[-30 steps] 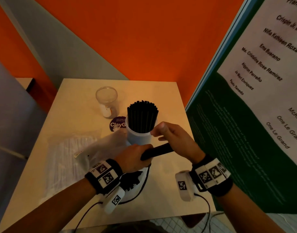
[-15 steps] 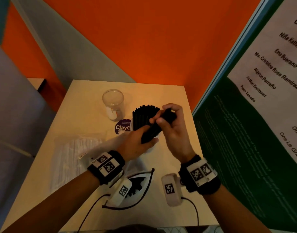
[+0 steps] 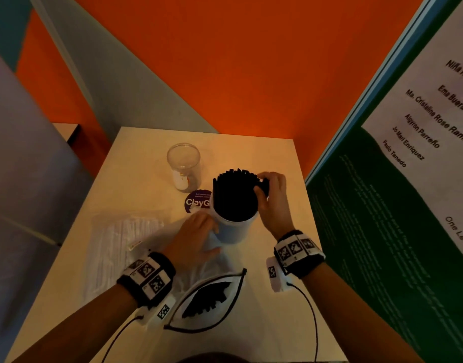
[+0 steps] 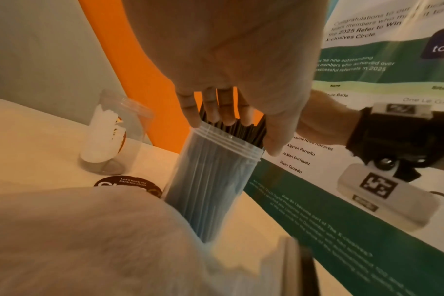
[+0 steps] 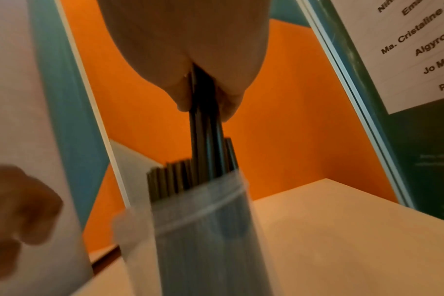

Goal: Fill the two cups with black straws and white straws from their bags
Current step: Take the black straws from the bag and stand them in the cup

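Note:
A clear cup (image 3: 234, 231) packed with black straws (image 3: 235, 197) stands mid-table. My right hand (image 3: 271, 195) pinches a small bunch of black straws (image 5: 205, 124) whose lower ends stand inside the cup at its far right side. My left hand (image 3: 196, 231) is at the cup's left side with its fingers (image 4: 216, 108) fairly straight by the rim, and it holds nothing. The second clear cup (image 3: 183, 166) stands behind to the left with no straws in it. The bag of white straws (image 3: 120, 244) lies flat on the left. The open bag of black straws (image 3: 207, 299) lies near me.
A round purple sticker (image 3: 196, 201) lies between the two cups. A green and white poster board (image 3: 382, 218) stands close along the table's right edge. An orange wall rises behind the table (image 3: 264, 310). Wrist-camera cables trail over the near edge.
My right hand has carried the bunch of black straws up and into the cup's far right side. My left hand has let go of the bunch and dropped beside the cup.

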Tool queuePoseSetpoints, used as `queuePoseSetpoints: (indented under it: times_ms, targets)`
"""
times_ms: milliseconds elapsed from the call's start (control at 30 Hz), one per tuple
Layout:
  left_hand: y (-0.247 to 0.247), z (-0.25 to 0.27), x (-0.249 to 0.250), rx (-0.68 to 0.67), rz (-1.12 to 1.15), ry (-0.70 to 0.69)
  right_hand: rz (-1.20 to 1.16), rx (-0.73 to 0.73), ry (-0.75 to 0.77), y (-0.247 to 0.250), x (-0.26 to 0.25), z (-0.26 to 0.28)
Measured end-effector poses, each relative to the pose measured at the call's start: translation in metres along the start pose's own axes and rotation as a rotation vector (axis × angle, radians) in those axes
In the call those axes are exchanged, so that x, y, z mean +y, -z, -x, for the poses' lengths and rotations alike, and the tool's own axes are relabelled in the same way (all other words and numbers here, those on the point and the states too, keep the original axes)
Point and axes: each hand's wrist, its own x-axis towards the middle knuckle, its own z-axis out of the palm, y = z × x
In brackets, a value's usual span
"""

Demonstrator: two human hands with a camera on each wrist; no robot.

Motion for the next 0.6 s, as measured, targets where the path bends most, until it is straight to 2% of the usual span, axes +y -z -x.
queuePoseSetpoints:
  times_ms: [100, 167, 233, 333, 367, 400, 433, 533, 567, 600]
  targets:
    - [-0.006, 0.015, -0.005, -0.081, -0.158, -0.094, 0.2, -0.197, -0.069, -0.014, 0.016, 0.012]
    - [-0.009, 0.023, -0.005, -0.147, -0.192, -0.083, 0.24, -0.31, -0.1, -0.016, 0.018, 0.018]
    - [-0.014, 0.032, -0.004, -0.246, -0.187, -0.031, 0.193, -0.303, -0.104, -0.011, 0.01, 0.023]
    - [-0.022, 0.044, -0.01, -0.371, -0.201, -0.004, 0.097, -0.13, 0.024, -0.001, -0.015, 0.038]
    - [-0.024, 0.046, -0.012, -0.371, -0.215, 0.003, 0.092, -0.118, 0.087, 0.0, -0.025, 0.045]
    - [-0.025, 0.048, -0.014, -0.358, -0.223, 0.013, 0.091, -0.188, 0.129, -0.001, -0.036, 0.053]
    - [-0.025, 0.049, -0.015, -0.351, -0.22, 0.036, 0.075, -0.349, 0.137, -0.003, -0.047, 0.061]
    - [-0.022, 0.049, -0.012, -0.351, -0.153, 0.082, 0.165, -1.046, 0.073, -0.027, -0.067, 0.088]
    - [-0.02, 0.049, -0.01, -0.35, -0.106, 0.086, 0.239, -1.209, 0.045, -0.04, -0.068, 0.098]
    - [-0.018, 0.048, -0.008, -0.351, -0.042, 0.086, 0.316, -1.295, -0.009, -0.053, -0.067, 0.108]
